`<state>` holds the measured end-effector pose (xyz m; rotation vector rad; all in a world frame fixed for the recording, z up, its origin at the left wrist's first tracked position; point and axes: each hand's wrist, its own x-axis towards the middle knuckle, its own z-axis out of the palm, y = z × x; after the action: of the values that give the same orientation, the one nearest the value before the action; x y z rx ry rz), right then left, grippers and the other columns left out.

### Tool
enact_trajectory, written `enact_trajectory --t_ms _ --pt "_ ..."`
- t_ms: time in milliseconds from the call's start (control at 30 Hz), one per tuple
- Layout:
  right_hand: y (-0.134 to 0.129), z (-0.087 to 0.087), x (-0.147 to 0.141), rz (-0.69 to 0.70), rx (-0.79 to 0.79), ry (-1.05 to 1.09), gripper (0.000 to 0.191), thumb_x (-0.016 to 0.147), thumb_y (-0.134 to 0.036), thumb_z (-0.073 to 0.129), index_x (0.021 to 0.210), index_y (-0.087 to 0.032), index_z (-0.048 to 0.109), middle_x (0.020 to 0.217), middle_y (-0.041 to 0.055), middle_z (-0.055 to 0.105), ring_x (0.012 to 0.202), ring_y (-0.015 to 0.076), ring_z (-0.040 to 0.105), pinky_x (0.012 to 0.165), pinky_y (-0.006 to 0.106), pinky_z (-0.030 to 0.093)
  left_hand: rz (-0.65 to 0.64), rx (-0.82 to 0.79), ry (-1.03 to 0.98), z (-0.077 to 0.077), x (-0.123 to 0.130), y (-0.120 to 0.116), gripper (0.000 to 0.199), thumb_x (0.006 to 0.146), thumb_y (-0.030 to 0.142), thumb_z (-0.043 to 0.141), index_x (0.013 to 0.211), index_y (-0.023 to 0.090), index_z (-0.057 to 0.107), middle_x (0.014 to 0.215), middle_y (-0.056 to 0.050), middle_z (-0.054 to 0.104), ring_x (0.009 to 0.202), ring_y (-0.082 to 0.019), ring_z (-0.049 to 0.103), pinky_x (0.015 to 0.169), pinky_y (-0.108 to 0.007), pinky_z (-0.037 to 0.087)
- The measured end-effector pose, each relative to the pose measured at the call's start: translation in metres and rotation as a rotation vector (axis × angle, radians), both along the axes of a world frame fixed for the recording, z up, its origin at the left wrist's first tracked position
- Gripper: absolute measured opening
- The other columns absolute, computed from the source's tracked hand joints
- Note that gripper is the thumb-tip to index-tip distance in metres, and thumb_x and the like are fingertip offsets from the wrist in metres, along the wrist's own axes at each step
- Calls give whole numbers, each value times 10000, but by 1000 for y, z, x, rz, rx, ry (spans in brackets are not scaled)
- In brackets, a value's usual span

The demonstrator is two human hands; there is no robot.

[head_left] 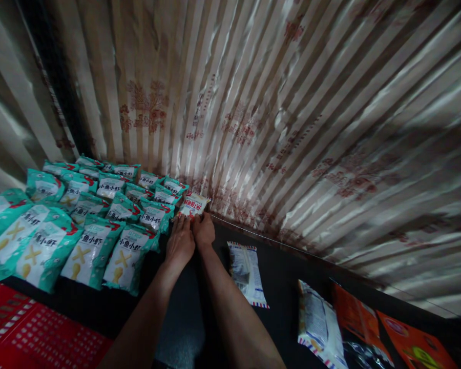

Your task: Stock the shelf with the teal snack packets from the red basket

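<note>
A small white-and-red snack bag [193, 205] lies tilted at the right end of the rows of teal bags, close to the draped wall. My left hand [180, 240] grips its lower left edge, knuckles up and fingertips partly hidden. Close beside it, my right hand [204, 230] has its fingers curled round the lower right edge of the same bag. Teal-and-white snack bags [123, 256] stand in several packed rows just left of my hands.
On the black surface [280, 277], a white snack bag with striped ends [248, 271] lies right of my forearms. Farther right are a similar bag [319, 325] and orange packages [413, 341]. A red perforated basket [49, 335] is at lower left. Striped, creased sheeting [253, 102] covers the wall.
</note>
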<state>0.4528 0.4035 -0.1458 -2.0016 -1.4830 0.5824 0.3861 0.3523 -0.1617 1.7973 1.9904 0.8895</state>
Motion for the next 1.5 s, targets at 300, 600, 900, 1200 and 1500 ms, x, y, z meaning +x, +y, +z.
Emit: enact_trajectory --t_ms 300,600,900,1200,1500 --pt "-3 -8 1 52 113 -12 414 857 -300 467 1239 -151 526 1153 131 624 1077 245 559 871 341 434 8 -27 32 6 -1 -2 498 834 72 356 1325 26 427 1429 -179 382 1368 -244 268 1124 -369 265" --pt "-2 -14 3 43 104 -32 441 855 -328 482 1254 -146 517 1163 146 617 1070 255 560 888 348 418 13 -42 47 9 -1 -4 471 846 89 376 1310 55 451 1428 -176 389 1366 -239 280 1112 -365 288" --pt "-21 -12 15 101 334 -28 346 845 -205 458 1161 -113 564 1141 137 616 1082 226 535 953 360 380 17 28 53 17 3 -12 442 848 127 396 1279 122 496 1412 -146 422 1346 -253 325 1088 -397 332" --pt "-56 16 62 82 439 -172 332 836 -137 433 1119 -131 608 1182 120 585 1119 211 482 970 346 381 -194 10 1 26 44 -26 394 861 112 363 1208 140 548 1339 -112 515 1264 -190 446 1071 -335 353" --pt "-98 13 141 -69 397 -322 355 860 -204 415 1157 -110 585 1212 147 565 1134 232 478 981 377 358 -323 -31 10 28 99 -51 431 888 212 364 1290 90 462 1356 -141 489 1265 -218 441 1055 -331 348"
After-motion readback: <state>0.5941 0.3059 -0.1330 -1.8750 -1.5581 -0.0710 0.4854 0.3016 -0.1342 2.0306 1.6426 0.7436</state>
